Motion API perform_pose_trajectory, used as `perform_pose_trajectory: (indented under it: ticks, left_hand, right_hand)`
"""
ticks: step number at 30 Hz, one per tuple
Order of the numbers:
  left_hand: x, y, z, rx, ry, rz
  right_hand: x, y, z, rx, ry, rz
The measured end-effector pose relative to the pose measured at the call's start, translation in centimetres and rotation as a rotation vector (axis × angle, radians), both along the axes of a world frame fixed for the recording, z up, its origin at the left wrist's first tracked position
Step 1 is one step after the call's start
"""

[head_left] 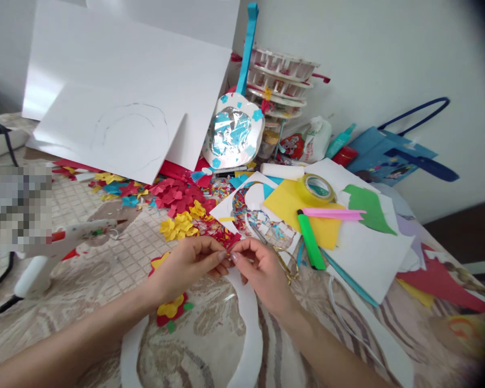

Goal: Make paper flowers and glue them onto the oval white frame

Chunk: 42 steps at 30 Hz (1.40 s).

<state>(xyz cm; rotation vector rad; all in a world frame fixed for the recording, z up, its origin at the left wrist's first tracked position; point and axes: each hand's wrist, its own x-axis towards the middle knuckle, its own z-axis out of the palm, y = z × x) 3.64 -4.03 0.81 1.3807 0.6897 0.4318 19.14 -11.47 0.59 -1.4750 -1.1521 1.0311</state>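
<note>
My left hand [204, 261] and my right hand [256, 264] meet fingertip to fingertip above a white paper ring [250, 323]. Both are closed in a pinch. A bit of red shows at the fingertips, but I cannot tell whether it is held or lies behind them. Left of the ring's right side is a layered red and yellow paper flower [170, 308] with small green leaves. Another red and yellow flower [158, 264] is partly covered by my left hand. Gold-handled scissors [289, 264] lie just beyond my right hand.
Loose red paper flowers [180, 191] and yellow ones [180, 225] are heaped ahead. A white glue gun [38, 272] with a cord lies left. Right are a tape roll [317, 187], a green marker [310, 240] and paper sheets [355, 264]. A decorated round fan [236, 132] stands behind.
</note>
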Motion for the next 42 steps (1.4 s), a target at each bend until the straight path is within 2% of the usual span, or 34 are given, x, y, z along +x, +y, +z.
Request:
perform_pose_trajectory:
  ticks: [9, 18, 36, 42]
  left_hand:
    - [-0.07, 0.22, 0.13, 0.071, 0.055, -0.024]
    - [-0.13, 0.39, 0.03, -0.049, -0.031, -0.010]
    - [-0.06, 0.07, 0.09, 0.063, 0.023, -0.033]
    - [-0.09, 0.10, 0.18, -0.012, -0.024, -0.028]
  right_hand:
    - [0.06, -0.05, 0.56, -0.004, -0.076, 0.019]
    - [0.11, 0.06, -0.10, -0.032, 0.187, 0.040]
    - [0.13, 0.03, 0.40, -0.036, 0.017, 0.008]
    - [0.21, 0.03, 0.06, -0.024, 0.134, 0.012]
